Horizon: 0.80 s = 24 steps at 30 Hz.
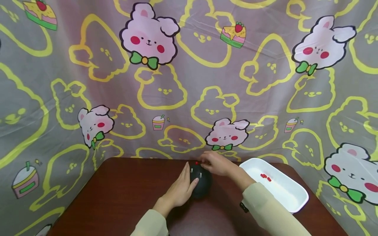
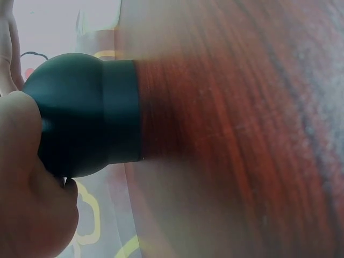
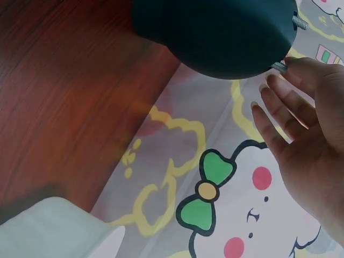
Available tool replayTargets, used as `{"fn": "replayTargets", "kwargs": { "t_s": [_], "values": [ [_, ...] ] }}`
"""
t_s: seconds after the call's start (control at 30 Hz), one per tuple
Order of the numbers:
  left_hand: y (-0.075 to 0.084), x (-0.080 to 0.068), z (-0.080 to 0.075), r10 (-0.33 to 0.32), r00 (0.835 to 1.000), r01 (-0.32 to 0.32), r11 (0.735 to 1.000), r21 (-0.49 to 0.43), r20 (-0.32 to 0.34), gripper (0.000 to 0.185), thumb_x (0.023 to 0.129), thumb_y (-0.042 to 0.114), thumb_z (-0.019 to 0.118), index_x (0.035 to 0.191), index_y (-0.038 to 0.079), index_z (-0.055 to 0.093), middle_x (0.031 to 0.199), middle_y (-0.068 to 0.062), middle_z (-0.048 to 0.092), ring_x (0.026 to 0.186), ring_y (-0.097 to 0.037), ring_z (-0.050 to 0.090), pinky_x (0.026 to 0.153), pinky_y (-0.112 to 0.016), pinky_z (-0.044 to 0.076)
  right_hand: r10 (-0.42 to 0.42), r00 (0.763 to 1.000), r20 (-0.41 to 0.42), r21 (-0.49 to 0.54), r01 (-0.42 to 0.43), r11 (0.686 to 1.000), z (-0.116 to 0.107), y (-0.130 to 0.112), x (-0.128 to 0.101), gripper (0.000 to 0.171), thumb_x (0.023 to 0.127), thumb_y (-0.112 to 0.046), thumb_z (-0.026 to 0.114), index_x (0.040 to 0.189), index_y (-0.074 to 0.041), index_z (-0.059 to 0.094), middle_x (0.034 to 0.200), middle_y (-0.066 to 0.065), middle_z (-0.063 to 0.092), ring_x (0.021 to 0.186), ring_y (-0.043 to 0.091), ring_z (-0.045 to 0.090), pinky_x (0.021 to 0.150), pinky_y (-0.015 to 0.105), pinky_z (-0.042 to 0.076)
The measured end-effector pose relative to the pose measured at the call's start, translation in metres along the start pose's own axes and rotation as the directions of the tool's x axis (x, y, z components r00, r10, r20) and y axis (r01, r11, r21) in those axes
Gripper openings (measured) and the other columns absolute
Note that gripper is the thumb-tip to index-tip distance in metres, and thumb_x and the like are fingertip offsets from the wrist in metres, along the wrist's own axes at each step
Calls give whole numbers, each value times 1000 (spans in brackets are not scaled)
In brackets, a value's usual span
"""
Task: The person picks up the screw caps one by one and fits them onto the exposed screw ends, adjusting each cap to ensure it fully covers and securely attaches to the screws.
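Closely between clasping left hand [image 1: 179, 189] and right hand [image 1: 216, 163], pinching its bolt [image 3: 278, 66], the dark dome [image 1: 203, 189]

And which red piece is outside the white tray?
The one at the top of the dark ball: a red piece beside the right hand's fingertips. The other visible red pieces lie in the white tray.

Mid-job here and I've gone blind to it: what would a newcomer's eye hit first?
Probably the grey fabric curtain behind, printed with white rabbits and yellow outlines. Next, the dark, rounded object standing on the red-brown wooden table between the left hand and the right hand, threaded metal screws poking from its upper part. To the right, small bright red pieces stand out inside the white rectangular tray.
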<state>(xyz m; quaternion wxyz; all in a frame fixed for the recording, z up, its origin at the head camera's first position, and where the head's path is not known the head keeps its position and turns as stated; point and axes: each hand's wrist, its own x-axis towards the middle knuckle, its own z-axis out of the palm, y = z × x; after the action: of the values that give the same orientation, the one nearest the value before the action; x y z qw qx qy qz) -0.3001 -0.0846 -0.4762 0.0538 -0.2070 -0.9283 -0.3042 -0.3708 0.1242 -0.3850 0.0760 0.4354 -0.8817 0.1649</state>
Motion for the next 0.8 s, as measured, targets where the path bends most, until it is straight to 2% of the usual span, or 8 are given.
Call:
{"fn": "replayTargets", "kwargs": {
  "t_s": [0.3, 0.47, 0.67, 0.8],
  "values": [
    [-2, 1, 0, -5, 1000, 5, 1000, 6, -2, 86, 108, 58, 32, 163, 0, 2, 171, -19, 3, 156, -31, 12, 122, -49, 25, 15, 999, 49, -34, -14, 999, -9, 2, -9, 21, 97, -19, 71, 116, -10, 74, 105, 1, 67, 91, 15, 63, 81, 33, 55],
    [-1, 0, 0, -5, 1000, 5, 1000, 7, 1, 85, 108, 57, 33, 163, -1, 3, 171, -20, 4, 157, -31, 12, 122, -49, 25, -11, 999, 45, -38, 12, 999, -15, 3, -19, 19, 97, -18, 72, 113, -7, 74, 102, 4, 66, 91, 20, 65, 81, 37, 55],
    [1, 0, 0, -10, 1000, 10, 1000, 7, -1, 85, 108, 56, 36, 163, 0, 4, 171, -19, 5, 157, -31, 12, 122, -48, 24, -6, 999, 42, -54, 8, 998, -23, 9, -31, 18, 97, -16, 70, 114, -8, 74, 110, 3, 68, 98, 20, 65, 88, 40, 55],
    [1, 0, -1, -4, 1000, 4, 1000, 12, -7, 85, 108, 55, 36, 163, -1, 3, 171, -20, 6, 157, -31, 12, 122, -50, 24, 24, 998, 57, -23, -23, 999, -28, 17, -39, 12, 97, -15, 70, 108, -11, 73, 102, 2, 67, 93, 21, 65, 84, 38, 56]
  ]
}}
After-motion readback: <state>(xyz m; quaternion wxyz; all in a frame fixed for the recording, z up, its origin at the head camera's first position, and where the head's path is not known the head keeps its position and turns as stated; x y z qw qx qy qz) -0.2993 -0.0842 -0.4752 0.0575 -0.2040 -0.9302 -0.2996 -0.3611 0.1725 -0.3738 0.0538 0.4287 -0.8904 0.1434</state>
